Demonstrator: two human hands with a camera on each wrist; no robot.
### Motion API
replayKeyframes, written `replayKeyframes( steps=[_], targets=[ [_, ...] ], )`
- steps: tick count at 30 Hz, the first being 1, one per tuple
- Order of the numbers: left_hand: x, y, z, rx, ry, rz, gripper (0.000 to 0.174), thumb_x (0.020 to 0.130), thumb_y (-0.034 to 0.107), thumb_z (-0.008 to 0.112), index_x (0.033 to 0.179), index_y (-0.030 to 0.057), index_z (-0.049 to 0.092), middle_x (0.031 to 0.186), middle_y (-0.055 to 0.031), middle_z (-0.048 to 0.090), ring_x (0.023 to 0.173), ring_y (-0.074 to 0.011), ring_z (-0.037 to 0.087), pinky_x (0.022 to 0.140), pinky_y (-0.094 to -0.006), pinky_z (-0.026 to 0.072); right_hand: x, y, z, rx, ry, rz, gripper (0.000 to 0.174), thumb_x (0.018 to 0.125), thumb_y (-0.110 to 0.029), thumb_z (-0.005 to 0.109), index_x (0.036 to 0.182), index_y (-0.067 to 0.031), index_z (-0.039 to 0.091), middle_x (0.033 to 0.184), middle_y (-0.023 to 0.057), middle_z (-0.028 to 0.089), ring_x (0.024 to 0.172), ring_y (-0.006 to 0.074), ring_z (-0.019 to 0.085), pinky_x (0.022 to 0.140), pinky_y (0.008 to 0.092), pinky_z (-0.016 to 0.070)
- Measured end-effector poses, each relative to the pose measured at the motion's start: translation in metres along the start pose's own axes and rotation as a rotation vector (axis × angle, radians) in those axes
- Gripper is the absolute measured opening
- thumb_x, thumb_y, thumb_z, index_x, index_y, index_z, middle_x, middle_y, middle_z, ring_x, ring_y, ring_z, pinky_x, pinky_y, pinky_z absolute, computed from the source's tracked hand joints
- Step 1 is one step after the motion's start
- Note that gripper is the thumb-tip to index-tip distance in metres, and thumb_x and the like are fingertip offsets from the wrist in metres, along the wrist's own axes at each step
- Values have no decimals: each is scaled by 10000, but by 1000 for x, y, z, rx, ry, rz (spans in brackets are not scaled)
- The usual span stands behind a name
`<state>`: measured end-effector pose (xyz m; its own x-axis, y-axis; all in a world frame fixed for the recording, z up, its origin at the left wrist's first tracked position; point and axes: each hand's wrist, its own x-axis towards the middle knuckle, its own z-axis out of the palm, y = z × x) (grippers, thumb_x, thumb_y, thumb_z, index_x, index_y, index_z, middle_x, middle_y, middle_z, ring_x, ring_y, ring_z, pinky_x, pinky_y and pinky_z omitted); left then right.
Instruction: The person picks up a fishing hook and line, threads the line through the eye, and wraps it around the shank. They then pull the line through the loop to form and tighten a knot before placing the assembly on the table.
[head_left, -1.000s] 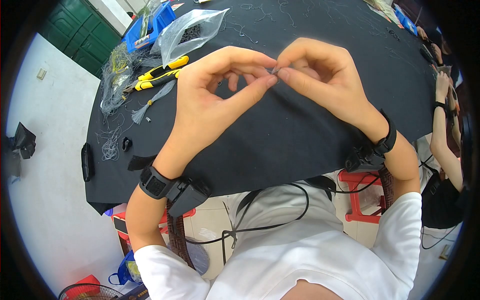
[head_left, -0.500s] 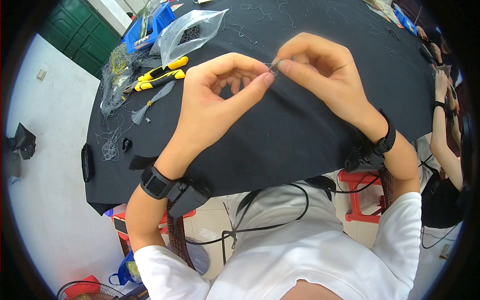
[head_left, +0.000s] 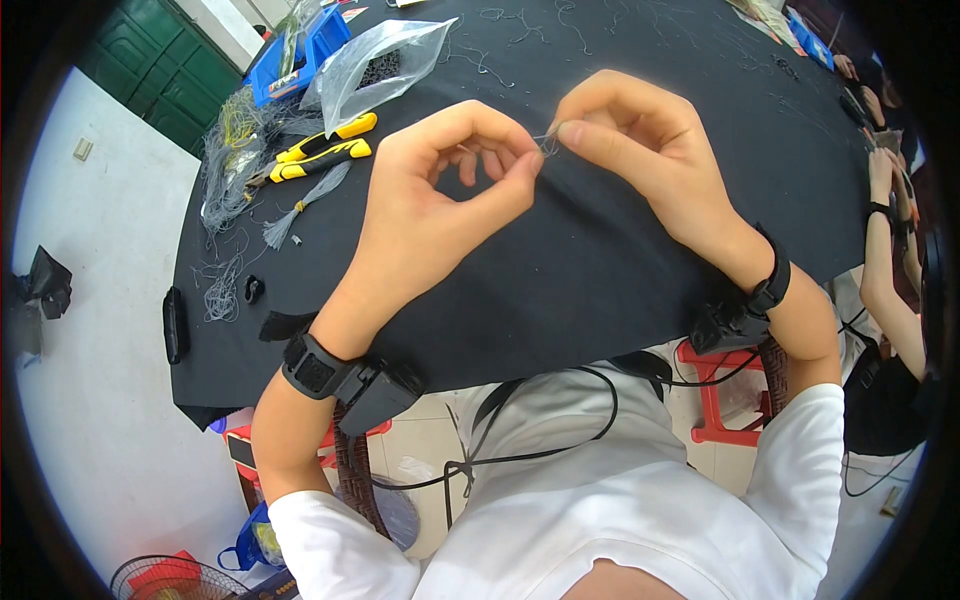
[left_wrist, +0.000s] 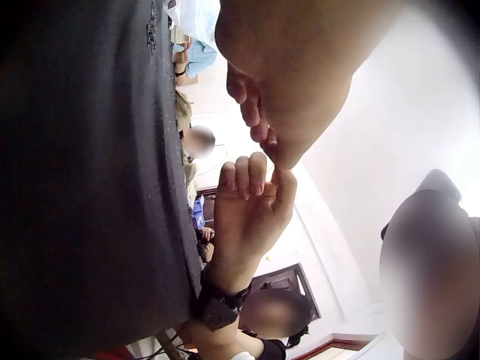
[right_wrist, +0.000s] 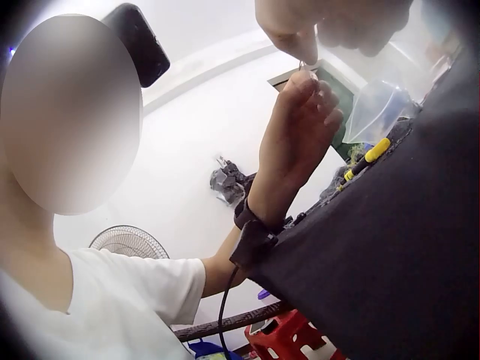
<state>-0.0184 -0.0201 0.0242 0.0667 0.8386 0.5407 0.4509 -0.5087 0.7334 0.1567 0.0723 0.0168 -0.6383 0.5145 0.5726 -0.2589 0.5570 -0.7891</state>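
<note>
A thin grey line (head_left: pixel 547 141) with a small loop runs between my two hands above the black cloth. My left hand (head_left: pixel 425 185) pinches one side of it between thumb and index finger, the other fingers bent behind. Opposite, my right hand (head_left: pixel 645 135) pinches the other side between thumb tip and index finger. Only a narrow gap parts the fingertips. In the left wrist view my right hand (left_wrist: pixel 251 210) faces the camera with its fingers curled. The right wrist view has my left hand (right_wrist: pixel 296 135) raised above table level. The line's ends are hidden in the fingers.
On the black-covered table (head_left: pixel 480 320), at left, lie yellow-and-black pliers (head_left: pixel 320 160), a tied bundle of grey strands (head_left: pixel 305 205) and tangled line (head_left: pixel 230 170). Behind them are a clear bag (head_left: pixel 380 75) and a blue bin (head_left: pixel 300 55). Another person's arm (head_left: pixel 882 240) is at right.
My fingertips, nearly together at first, have drawn slightly apart, and the thin line with its loop now shows between them. My left thumb has bent more.
</note>
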Motion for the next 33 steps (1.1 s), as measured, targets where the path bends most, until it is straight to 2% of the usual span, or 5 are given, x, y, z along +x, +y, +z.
replayKeyframes(
  steps=[10, 13, 16, 22, 33],
  targets=[
    [-1, 5, -2, 217, -11, 52, 90, 687, -34, 567, 739, 34, 538, 734, 24, 500, 684, -52, 439, 632, -197, 352, -1, 0, 2, -10, -20, -2, 89, 840, -111, 613, 875, -30, 626, 565, -91, 343, 516, -4, 287, 477, 199, 213],
    [-2, 2, -5, 213, -36, 94, 66, 733, -20, 553, 778, 28, 548, 756, 21, 504, 698, -51, 451, 636, -192, 353, 0, 0, 0, -16, -9, -32, 83, 840, -106, 612, 873, -31, 626, 562, -91, 339, 517, -2, 284, 480, 200, 213],
    [-1, 2, 3, -49, 143, -39, 59, 725, 37, 612, 762, 39, 565, 671, 37, 521, 619, -53, 416, 583, -204, 331, 0, 0, -1, -9, 1, -37, 76, 841, -103, 611, 870, -34, 625, 559, -92, 337, 518, 0, 281, 484, 201, 213],
    [0, 0, 3, 12, 160, 82, 94, 777, 31, 598, 866, 46, 623, 710, 44, 558, 660, -37, 452, 598, -194, 325, 0, 1, -1, -20, -5, -38, 99, 858, -127, 610, 893, -34, 619, 565, -93, 343, 523, -1, 280, 487, 200, 213],
    [-1, -1, 5, 119, 142, 125, 133, 743, 49, 660, 873, 74, 660, 735, 31, 603, 667, -54, 494, 583, -208, 331, 1, 2, 2, 23, -3, -38, 120, 879, -140, 597, 914, -26, 608, 596, -88, 391, 545, -5, 298, 500, 185, 237]
  ],
)
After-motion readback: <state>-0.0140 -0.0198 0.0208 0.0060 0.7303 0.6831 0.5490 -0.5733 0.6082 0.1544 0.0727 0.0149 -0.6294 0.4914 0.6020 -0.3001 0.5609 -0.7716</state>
